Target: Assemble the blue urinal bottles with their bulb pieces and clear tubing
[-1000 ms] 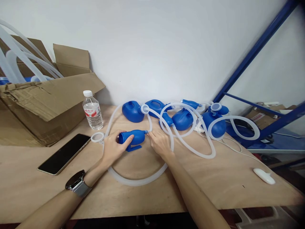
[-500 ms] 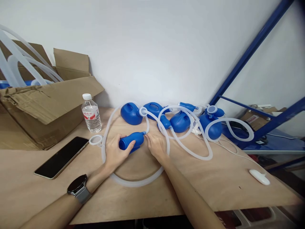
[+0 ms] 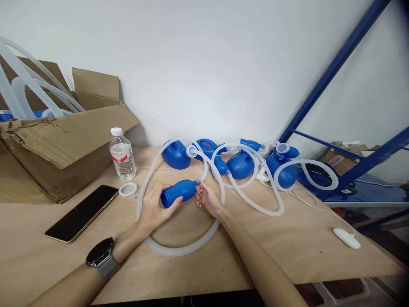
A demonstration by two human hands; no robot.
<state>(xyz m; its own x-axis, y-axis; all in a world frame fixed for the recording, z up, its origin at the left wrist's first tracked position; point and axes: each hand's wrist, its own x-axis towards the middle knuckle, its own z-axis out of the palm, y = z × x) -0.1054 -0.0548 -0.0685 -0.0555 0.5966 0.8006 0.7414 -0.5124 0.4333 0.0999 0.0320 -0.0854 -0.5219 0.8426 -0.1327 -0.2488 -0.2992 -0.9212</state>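
Observation:
My left hand (image 3: 157, 205) wraps round a blue plastic bottle-shaped piece (image 3: 180, 192), its wide open mouth toward the left. A translucent white tube (image 3: 183, 250) joins its narrow neck and curls round in a large loop on the table. At that neck, my right hand (image 3: 207, 198) pinches the joint with thumb and forefinger, the other fingers curled below. Exactly what the fingertips press is partly hidden. A white ring-shaped cap (image 3: 128, 189) lies left of the loop. Behind the hands stands a blue handled jug (image 3: 176, 155).
Several more blue jugs (image 3: 241, 165) with coiled tubes stand along the wall. A cardboard box (image 3: 79, 155) of tubes, a water bottle (image 3: 122, 155) and a phone (image 3: 82, 213) are on the left. A white mouse (image 3: 347, 238) lies right, near a blue metal rack (image 3: 335, 70).
The blue piece has turned so its side faces up more and has shifted slightly right. My right hand has rolled over, showing its curled fingers. The tube loop has shifted a little.

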